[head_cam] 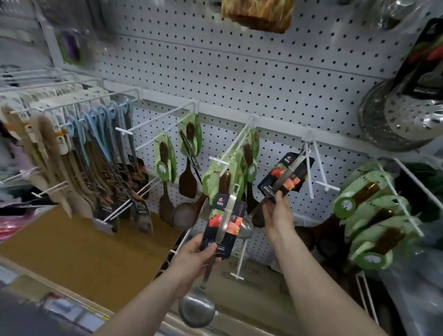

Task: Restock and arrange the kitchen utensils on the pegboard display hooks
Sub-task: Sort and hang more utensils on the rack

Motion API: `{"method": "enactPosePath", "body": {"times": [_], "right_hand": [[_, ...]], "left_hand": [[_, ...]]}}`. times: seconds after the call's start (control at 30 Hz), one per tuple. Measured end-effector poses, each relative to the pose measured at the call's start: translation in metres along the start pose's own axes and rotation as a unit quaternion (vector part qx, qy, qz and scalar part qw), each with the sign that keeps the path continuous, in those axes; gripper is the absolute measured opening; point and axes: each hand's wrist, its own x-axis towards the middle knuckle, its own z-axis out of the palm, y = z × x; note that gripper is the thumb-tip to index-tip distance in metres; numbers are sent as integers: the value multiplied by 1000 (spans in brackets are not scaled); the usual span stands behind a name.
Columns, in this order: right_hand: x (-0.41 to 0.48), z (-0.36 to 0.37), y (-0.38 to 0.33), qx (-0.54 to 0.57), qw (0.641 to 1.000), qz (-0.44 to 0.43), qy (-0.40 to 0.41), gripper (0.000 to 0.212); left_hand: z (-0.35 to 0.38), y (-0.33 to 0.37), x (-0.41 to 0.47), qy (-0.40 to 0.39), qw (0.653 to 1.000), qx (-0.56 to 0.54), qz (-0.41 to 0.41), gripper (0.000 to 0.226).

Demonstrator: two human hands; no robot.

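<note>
My left hand (195,255) grips a steel ladle (196,310) by its handle and dark label card, bowl hanging down in front of the shelf. My right hand (277,211) holds a second steel ladle with a dark card (286,175), whose top loop sits at a white peg hook (308,148) on the pegboard (232,66). That ladle's bowl (245,230) shows lower left of my right hand. Wooden spoons with green cards (230,178) hang on hooks between the two hands.
Left hooks carry several pale wooden spatulas (45,160), blue-handled tools (97,137) and dark-carded utensils. Steel skimmers (408,117) hang upper right, green-carded wooden ladles (373,215) at right. A brown cardboard shelf (80,248) lies below. A bare hook (326,185) juts out beside my right hand.
</note>
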Motion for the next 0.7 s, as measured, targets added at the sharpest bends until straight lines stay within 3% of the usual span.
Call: {"method": "enactPosePath", "body": {"times": [0.13, 0.33, 0.53, 0.7], "right_hand": [[-16, -18, 2, -40, 999, -23, 6, 40], [-71, -33, -3, -135, 990, -46, 9, 18], [-129, -35, -18, -200, 975, -89, -44, 29], [-168, -35, -34, -269, 947, -176, -17, 19]], "left_hand": [[4, -4, -5, -26, 1000, -5, -8, 23], [24, -3, -18, -71, 997, -19, -13, 21], [46, -6, -32, -121, 992, -19, -19, 20], [60, -9, -41, -163, 986, -14, -20, 28]]}}
